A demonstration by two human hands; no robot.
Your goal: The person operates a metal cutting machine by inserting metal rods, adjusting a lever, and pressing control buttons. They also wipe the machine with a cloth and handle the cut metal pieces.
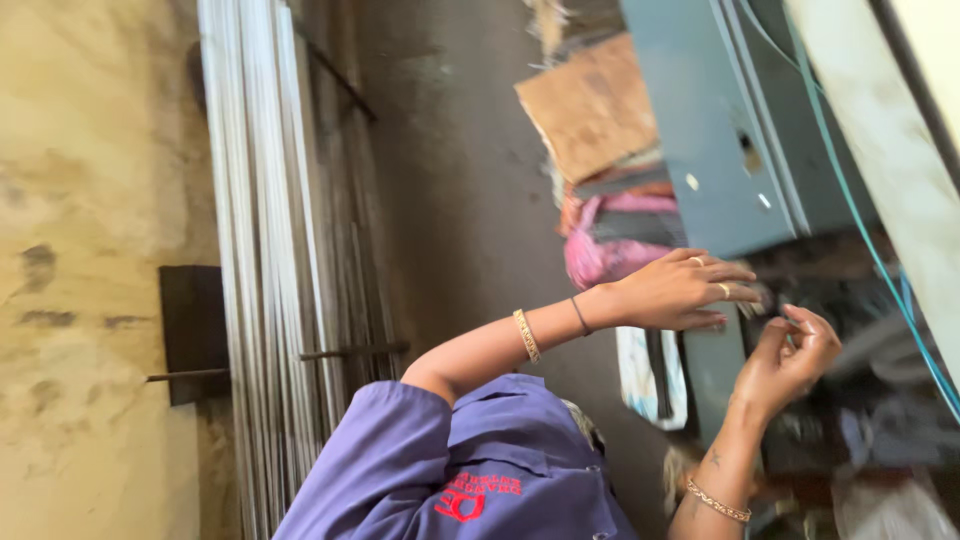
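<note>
While the right hand pinches a small pale piece (too blurred to name), a loose hold could drop it into the dark machine. The left hand, fingers spread flat there, risks a nip.

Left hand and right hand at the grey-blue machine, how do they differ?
The left hand lies higher, fingers stretched flat, with gold rings; the right hand sits lower, fingers curled in a pinch. The left wrist bears a gold bangle, the right a gold chain. Both reach the grey-blue metal machine.
</note>
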